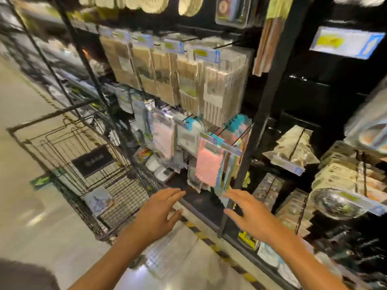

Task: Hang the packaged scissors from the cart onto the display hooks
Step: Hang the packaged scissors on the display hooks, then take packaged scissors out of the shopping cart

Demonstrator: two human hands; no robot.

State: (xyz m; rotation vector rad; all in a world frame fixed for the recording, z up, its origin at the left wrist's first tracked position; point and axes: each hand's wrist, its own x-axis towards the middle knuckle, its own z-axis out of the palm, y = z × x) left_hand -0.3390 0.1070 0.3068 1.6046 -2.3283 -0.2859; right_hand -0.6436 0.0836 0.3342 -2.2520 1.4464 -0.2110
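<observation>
1. The whole view is motion-blurred.
2. Left hand [156,212] is held out empty, its grip spread with straight fingers, just right of the wire cart [69,164].
3. Right hand [249,214] is likewise spread and empty, below the display hooks [222,141].
4. One flat package [98,200] lies in the cart; whether it holds scissors cannot be told.
5. Pink packets [207,166] hang from the hooks.
</observation>
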